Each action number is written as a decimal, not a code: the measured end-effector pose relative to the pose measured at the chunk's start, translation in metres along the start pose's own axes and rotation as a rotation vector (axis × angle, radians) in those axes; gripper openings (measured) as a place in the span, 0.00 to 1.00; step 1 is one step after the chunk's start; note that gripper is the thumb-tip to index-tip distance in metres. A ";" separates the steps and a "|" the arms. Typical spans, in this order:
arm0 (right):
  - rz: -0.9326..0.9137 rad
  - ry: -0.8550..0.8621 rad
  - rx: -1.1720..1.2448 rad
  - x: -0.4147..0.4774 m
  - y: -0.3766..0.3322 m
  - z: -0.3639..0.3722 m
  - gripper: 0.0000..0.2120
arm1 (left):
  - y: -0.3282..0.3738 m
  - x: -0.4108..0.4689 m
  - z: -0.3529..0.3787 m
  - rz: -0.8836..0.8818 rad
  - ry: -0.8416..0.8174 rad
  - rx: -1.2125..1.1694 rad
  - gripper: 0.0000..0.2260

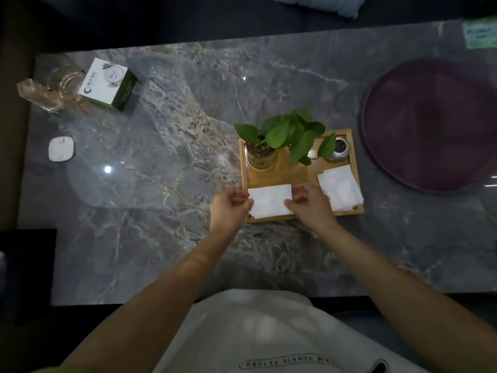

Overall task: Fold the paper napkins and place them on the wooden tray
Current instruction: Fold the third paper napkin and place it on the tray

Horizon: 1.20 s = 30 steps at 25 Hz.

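While a folded white rectangular paper napkin [270, 201] is kept at the near-left corner of the rectangular wooden tray [291, 172], its left edge is pinched by the curled fingers of the left hand [228, 207] and its right edge by those of the right hand [310, 207]. A loose stack of folded white napkins [341, 188] is laid in the near-right corner. A green leafy plant in a glass pot [285, 133] is set at the far-left corner, a round metal jar [339, 149] at the far-right. The tray is carried by a grey marble table [161, 157].
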State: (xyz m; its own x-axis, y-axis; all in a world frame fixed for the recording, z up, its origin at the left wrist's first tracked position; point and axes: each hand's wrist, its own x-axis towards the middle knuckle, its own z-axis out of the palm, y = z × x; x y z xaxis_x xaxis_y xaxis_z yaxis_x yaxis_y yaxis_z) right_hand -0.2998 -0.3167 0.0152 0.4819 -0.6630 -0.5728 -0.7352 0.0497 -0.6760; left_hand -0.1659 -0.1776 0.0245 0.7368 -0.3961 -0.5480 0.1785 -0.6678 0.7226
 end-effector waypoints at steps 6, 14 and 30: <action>-0.071 -0.019 -0.128 0.002 0.004 0.007 0.16 | -0.002 0.005 0.010 0.088 0.050 0.166 0.06; -0.164 0.039 -0.232 0.002 0.014 0.013 0.20 | -0.013 0.007 0.015 0.171 0.033 0.236 0.05; -0.317 -0.034 -0.546 -0.004 0.006 0.024 0.12 | -0.022 0.007 0.005 0.454 -0.294 0.716 0.14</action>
State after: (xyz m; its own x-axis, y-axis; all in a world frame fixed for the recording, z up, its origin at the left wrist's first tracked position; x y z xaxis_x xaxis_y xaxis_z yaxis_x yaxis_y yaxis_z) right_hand -0.2942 -0.2957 0.0020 0.7246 -0.5584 -0.4039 -0.6871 -0.5399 -0.4862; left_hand -0.1680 -0.1687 0.0033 0.4231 -0.7973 -0.4305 -0.6114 -0.6019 0.5137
